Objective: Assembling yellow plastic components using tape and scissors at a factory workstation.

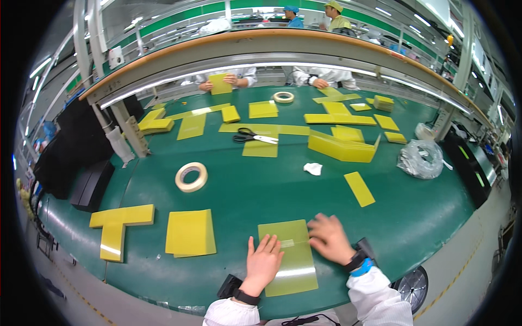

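Note:
A translucent yellow sheet [293,271] lies flat on the green table in front of me, with a short strip of clear tape [286,243] across its upper part. My left hand [265,262] rests open on its left side, fingers stretched out. At the sheet's upper right edge is my right hand [330,238], fingers apart and slightly blurred, holding nothing I can see. To the left stands a stack of yellow sheets [190,233], and farther left a T-shaped pile of yellow pieces [124,220]. A roll of tape [185,177] lies beyond the stack.
Black-handled scissors [253,137] lie across yellow sheets mid-table. A folded yellow panel [340,148], a single yellow strip [359,189], a white scrap [312,169] and a clear plastic bag [421,159] are to the right. Two people work at the far side, one holding a yellow sheet [220,84].

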Demonstrator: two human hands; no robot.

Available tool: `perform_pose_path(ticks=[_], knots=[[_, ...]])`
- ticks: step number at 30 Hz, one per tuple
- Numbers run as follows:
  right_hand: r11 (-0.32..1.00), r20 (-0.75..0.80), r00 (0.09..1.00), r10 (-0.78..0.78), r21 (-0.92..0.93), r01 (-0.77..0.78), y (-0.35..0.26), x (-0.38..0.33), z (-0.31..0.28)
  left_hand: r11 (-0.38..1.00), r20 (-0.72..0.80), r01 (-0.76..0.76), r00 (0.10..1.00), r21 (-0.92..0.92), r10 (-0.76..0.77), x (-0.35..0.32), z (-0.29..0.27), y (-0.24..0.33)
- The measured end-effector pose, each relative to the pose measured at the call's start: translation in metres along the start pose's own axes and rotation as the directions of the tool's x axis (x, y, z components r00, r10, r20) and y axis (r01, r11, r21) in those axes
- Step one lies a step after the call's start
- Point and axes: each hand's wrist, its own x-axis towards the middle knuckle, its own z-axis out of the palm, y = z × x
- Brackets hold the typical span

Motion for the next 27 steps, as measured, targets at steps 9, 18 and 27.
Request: perform_pose_path(ticks=[9,18,27], knots=[[0.676,-0.384,0.718,0.58,-0.265,-0.688,0.144,-0.008,0.003,0.998,0.206,0.026,0.979,-0.064,-0.012,0.0,-0.006,0.006],[0.687,-0.472,0.736,0.485,-0.315,-0.655,0.155,-0.014,-0.014,0.992,0.275,-0.035,0.959,-0.125,0.069,-0.002,-0.003,0.005],[0.776,-0.467,0.692,0.551,-0.019,-0.631,0.154,-0.028,-0.046,0.985,0.145,-0.091,0.983,-0.143,0.112,-0.001,-0.01,0.004]])
